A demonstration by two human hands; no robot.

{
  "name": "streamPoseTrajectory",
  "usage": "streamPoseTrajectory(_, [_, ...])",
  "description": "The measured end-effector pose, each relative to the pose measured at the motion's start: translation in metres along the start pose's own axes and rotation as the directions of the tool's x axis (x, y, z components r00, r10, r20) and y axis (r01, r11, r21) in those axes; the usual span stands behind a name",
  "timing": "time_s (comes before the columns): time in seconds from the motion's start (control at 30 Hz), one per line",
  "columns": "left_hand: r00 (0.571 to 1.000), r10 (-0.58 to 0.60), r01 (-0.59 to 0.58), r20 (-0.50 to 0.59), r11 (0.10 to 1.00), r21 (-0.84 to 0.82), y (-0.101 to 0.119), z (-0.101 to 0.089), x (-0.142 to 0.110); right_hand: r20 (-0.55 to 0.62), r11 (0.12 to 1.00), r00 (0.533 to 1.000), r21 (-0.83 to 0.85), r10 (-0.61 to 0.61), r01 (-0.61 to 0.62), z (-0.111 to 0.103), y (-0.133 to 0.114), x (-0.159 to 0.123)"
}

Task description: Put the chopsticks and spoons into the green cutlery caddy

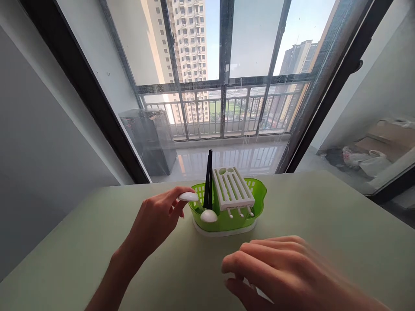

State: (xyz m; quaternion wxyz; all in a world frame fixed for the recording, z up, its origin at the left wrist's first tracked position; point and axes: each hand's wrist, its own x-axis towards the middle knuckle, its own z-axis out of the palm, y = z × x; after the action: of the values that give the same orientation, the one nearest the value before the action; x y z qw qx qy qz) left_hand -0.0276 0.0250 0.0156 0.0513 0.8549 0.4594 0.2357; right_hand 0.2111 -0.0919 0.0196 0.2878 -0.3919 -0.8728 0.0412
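Note:
My left hand (164, 211) pinches a white spoon (188, 197) by its bowl end, at the left rim of a green slotted basket (259, 196). A second white spoon (209, 216) leans over the basket's front, bowl end up. Black chopsticks (208, 181) stand upright in the left part. A white slotted rack (234, 190) with small hooks on its front edge rests tilted on the basket. Nearer to me, my right hand (275, 268) hovers over the table with curled fingers, apart from the basket. Something pale shows between its thumb and fingers, mostly hidden.
The basket sits on a white base tray (223, 233) on a pale green table (181, 268). Beyond the table's far edge are a glass sliding door and a balcony with a dark covered box (149, 142). Bags and cardboard (376, 157) lie on the floor at right.

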Motion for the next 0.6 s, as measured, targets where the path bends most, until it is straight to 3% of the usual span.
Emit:
streamPoseTrajectory(0.17, [0.997, 0.027, -0.021, 0.069, 0.996, -0.086, -0.0073, 0.0068, 0.0017, 0.023, 0.999, 0.999, 0.004, 0.038, -0.038, 0.0023, 0.0015, -0.0009])
streamPoseTrajectory(0.6, [0.97, 0.124, -0.116, 0.21, 0.992, -0.05, -0.0083, 0.0018, 0.0011, 0.078, 0.999, 0.996, -0.027, 0.047, -0.045, 0.0062, 0.0028, -0.0012])
